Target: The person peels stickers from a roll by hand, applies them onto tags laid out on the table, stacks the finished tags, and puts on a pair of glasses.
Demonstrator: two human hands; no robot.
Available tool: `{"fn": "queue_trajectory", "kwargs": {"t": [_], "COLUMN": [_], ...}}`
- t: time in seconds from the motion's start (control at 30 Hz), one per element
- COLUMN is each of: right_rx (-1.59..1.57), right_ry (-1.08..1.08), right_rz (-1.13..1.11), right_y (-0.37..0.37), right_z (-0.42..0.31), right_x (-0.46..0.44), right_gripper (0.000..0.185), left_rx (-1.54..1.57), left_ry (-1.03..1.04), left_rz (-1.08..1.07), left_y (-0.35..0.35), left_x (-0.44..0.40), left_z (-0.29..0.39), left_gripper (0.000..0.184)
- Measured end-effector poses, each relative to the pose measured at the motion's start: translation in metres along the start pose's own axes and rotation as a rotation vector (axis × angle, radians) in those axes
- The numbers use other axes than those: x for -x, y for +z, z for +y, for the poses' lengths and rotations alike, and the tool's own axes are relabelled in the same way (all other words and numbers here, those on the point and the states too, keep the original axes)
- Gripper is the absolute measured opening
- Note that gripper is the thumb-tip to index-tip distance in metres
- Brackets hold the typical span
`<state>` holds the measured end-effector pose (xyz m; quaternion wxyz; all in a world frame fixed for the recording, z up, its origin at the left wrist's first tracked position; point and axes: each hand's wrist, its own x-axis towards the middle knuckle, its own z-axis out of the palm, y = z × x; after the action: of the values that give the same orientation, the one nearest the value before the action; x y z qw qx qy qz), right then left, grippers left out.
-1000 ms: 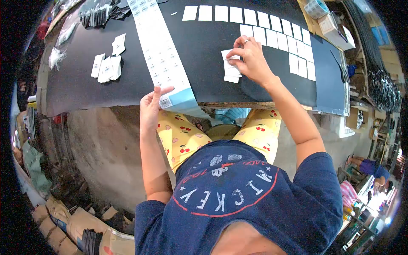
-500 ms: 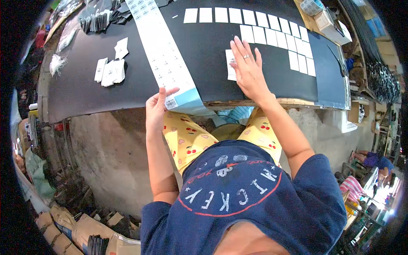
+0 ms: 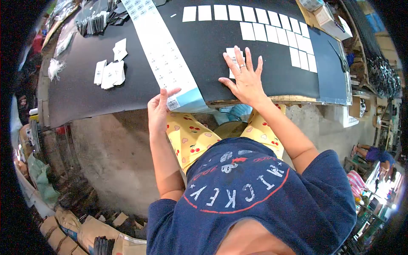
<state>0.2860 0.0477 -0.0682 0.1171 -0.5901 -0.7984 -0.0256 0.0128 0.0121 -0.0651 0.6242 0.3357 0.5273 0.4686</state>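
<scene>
A long strip of barcode stickers runs down across the black table, its bluish backing bare at the near end. My left hand pinches the left edge of that end between thumb and fingers. Over a white card my right hand lies flat with its fingers spread, hiding most of the card. Rows of blank white cards are laid out beyond it to the far right. Left of the strip sits a loose pile of printed white cards.
The table's near edge runs just in front of my legs. Black bundled pieces and a tuft of white strings are at the left. Scissors and a white box are at the right. Another person is far off right.
My right hand has shifted slightly down and left, and its fingers have spread apart over the card. My left hand still pinches the strip's end.
</scene>
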Motion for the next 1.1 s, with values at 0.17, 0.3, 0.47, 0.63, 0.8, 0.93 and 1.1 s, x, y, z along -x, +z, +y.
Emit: {"fn": "queue_trajectory", "kwargs": {"t": [0.17, 0.3, 0.47, 0.63, 0.8, 0.93, 1.1], "right_rx": [-0.05, -0.038, -0.028, -0.083, -0.339, -0.449, -0.16], "right_ry": [0.016, 0.029, 0.038, 0.064, 0.013, -0.218, -0.432], "right_rz": [0.013, 0.035, 0.03, 0.065, 0.048, -0.034, -0.179], "right_y": [-0.002, 0.006, 0.003, 0.001, -0.023, -0.033, -0.016], "right_z": [0.001, 0.004, 0.002, 0.0, 0.02, 0.06, 0.077], "right_x": [0.001, 0.001, 0.001, 0.002, -0.012, -0.031, -0.03], "right_gripper": [0.076, 0.082, 0.082, 0.076, 0.06, 0.049, 0.05], "left_rx": [0.021, 0.115, -0.018, -0.053, -0.11, -0.139, -0.13], "left_ry": [-0.002, -0.088, 0.029, 0.079, 0.154, 0.154, 0.107], "left_rz": [0.015, -0.051, -0.264, -0.202, -0.141, -0.102, -0.091], "left_y": [0.002, 0.0, 0.015, 0.024, 0.02, 0.023, 0.02], "left_x": [0.0, 0.006, 0.032, 0.04, 0.038, 0.036, 0.034], "left_z": [0.002, 0.009, 0.037, 0.046, 0.047, 0.051, 0.053], "left_gripper": [0.053, 0.037, 0.072, 0.075, 0.061, 0.058, 0.054]}}
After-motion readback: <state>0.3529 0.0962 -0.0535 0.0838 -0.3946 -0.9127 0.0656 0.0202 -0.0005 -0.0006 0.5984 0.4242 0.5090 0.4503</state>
